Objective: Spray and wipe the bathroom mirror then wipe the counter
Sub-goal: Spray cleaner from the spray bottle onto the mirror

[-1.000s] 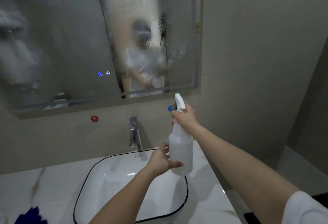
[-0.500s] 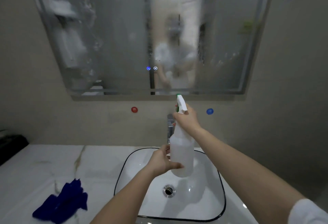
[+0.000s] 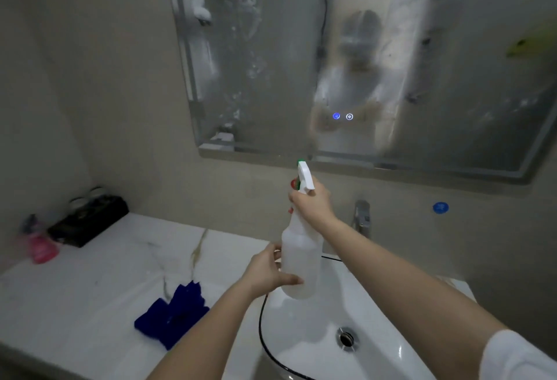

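A translucent white spray bottle [image 3: 301,259] with a white and green trigger head is held upright over the sink's left rim. My right hand [image 3: 313,203] grips its neck at the trigger. My left hand [image 3: 268,271] holds the bottle's lower body from the left. The nozzle points up toward the wall mirror [image 3: 271,63], which is fogged and streaked with wet spray and smears. A crumpled blue cloth [image 3: 173,312] lies on the white marble counter [image 3: 90,289], left of the sink.
A white basin with a black rim [image 3: 316,334] sits at the lower right, with a chrome tap [image 3: 361,217] behind it. At the counter's back left stand a black tray [image 3: 87,223] with glasses and a pink bottle [image 3: 42,247]. A blue dot [image 3: 440,207] marks the wall.
The view has swung left, so the mirror's left edge, the tray and the pink bottle now show. Both hands keep the same hold on the bottle, now over the sink's left rim.
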`<move>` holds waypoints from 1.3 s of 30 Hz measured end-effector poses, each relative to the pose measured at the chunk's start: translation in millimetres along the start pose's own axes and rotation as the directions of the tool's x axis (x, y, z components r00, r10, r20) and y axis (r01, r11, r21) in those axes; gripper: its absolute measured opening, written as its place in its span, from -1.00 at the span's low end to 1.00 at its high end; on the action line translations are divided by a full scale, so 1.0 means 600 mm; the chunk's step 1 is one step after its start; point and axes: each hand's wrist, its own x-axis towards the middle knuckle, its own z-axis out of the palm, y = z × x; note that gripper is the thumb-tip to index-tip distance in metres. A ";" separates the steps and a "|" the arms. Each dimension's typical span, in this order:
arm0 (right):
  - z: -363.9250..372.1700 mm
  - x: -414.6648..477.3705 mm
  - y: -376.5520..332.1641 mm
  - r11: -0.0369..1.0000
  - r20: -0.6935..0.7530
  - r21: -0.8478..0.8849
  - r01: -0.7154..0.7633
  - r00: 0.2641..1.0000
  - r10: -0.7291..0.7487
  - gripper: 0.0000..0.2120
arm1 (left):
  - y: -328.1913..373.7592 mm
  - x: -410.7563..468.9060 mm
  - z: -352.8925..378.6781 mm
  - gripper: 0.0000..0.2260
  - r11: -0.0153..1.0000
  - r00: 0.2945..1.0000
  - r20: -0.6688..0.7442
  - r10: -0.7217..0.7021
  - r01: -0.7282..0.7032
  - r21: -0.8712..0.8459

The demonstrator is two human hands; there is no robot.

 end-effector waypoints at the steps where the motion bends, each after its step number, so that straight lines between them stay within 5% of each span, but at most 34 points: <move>1: 0.017 0.003 -0.002 1.000 0.028 0.003 0.021 0.999 -0.021 -0.79 | -0.007 0.000 -0.015 -0.36 1.000 1.000 -0.013 -0.007 0.007 0.004; 10: 0.154 0.042 -0.051 0.952 0.112 -0.279 0.122 0.989 -0.094 -0.93 | -0.039 0.007 -0.118 -0.36 0.999 0.999 -0.028 -0.047 0.046 -0.004; 18: 0.239 0.040 -0.080 0.980 0.164 -0.155 0.127 0.981 -0.101 -0.77 | -0.089 0.020 -0.215 -0.35 0.999 0.997 -0.045 -0.054 0.054 0.001; 25: 0.295 0.045 -0.116 0.978 0.060 -0.168 0.120 0.992 -0.112 -0.95 | -0.097 0.021 -0.269 -0.25 1.000 1.000 -0.018 0.003 -0.003 0.010; 30: 0.312 0.033 -0.134 0.981 -0.013 -0.134 0.141 0.990 -0.144 -0.96 | -0.102 0.029 -0.324 -0.26 0.998 1.000 -0.020 0.018 -0.017 0.057; 34: 0.312 0.029 -0.157 0.973 -0.020 -0.114 0.202 0.978 -0.206 -0.78 | -0.088 0.033 -0.347 -0.27 0.996 0.997 -0.051 0.065 -0.062 0.058; 39: 0.300 0.032 -0.193 0.947 -0.121 -0.203 0.249 0.953 -0.276 -0.91 | -0.051 0.039 -0.348 -0.34 0.992 0.993 0.001 0.120 -0.120 0.044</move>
